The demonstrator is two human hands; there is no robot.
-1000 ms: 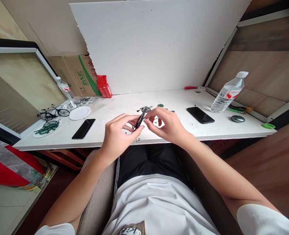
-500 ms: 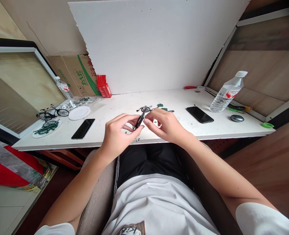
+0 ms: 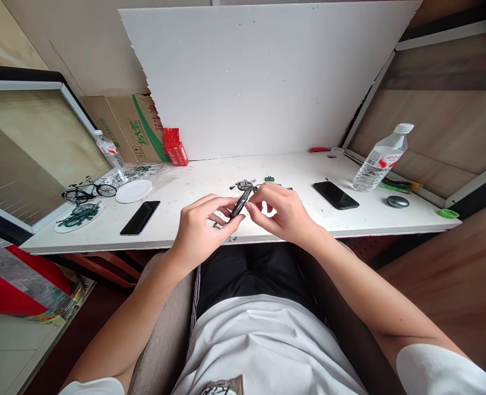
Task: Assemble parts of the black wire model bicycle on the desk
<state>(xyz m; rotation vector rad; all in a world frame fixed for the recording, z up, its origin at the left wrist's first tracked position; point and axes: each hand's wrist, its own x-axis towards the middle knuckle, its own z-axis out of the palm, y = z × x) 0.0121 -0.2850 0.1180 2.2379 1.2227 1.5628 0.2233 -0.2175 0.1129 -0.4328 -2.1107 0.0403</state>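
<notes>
My left hand [image 3: 204, 222] pinches a black model bicycle wheel [image 3: 240, 204] between thumb and fingers, just above the table's front edge. It tilts towards me and shows almost edge-on. My right hand [image 3: 281, 211] is closed at the wheel's right side, thumb and fingertips drawn together close to its middle. Whatever lies in that pinch is too small to make out. Behind the hands, small black parts [image 3: 245, 185] and a green piece [image 3: 269, 178] lie on the white table [image 3: 210, 171]. Tiny metal bits [image 3: 232, 238] rest below my left fingers.
A black model bicycle [image 3: 87, 190] stands at the left, by a plate of green parts [image 3: 78, 215] and a white plate [image 3: 133, 191]. Phones lie on both sides, one left [image 3: 140, 218], one right [image 3: 335, 195]. A water bottle [image 3: 380, 159] stands right, near a round dark object [image 3: 398, 201].
The black wheel has turned slightly, so more of its flat side shows. My right fingertips have shifted a little along it, while my left hand keeps its hold.
</notes>
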